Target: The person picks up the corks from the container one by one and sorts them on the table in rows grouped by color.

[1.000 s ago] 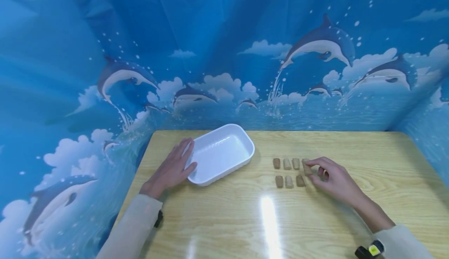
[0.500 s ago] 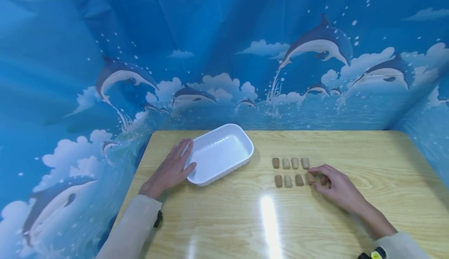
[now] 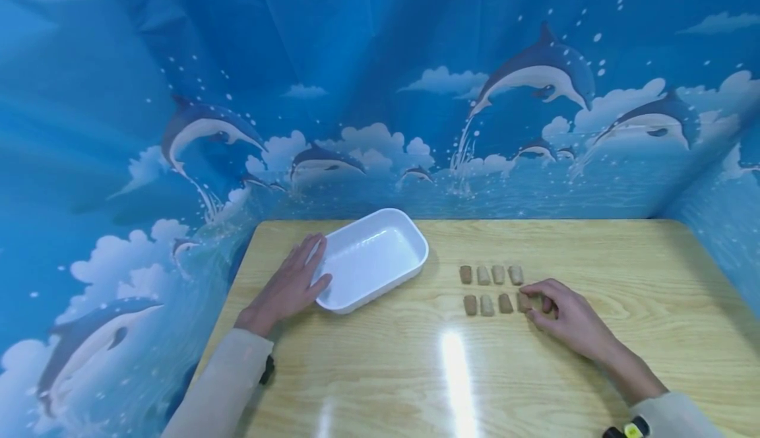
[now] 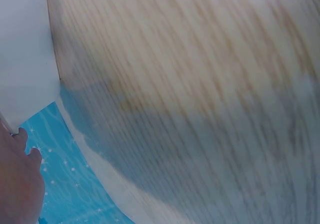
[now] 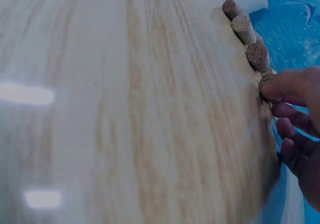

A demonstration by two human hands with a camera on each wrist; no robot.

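Several brown and tan corks stand in two short rows on the table; the back row (image 3: pixel 499 275) shows beyond the front row (image 3: pixel 487 305). My right hand (image 3: pixel 567 319) pinches the cork (image 3: pixel 523 302) at the front row's right end between thumb and fingertip. In the right wrist view, that cork (image 5: pixel 266 82) is partly covered by the thumb. To the left, a white rectangular tray (image 3: pixel 374 263) sits at a slant with nothing in it. My left hand (image 3: pixel 287 286) rests against its left side, fingers extended. The left wrist view shows only part of this hand (image 4: pixel 20 179).
The wooden table (image 3: pixel 380 378) reaches back to a blue dolphin-print curtain (image 3: pixel 368 62), which also rises along the left and right sides. Bright light reflections (image 3: pixel 457 385) lie on the tabletop in front of the corks.
My right hand has come slightly nearer me, from beside the back row to the front row's right end, where its cork now stands. The left hand and tray stay put.
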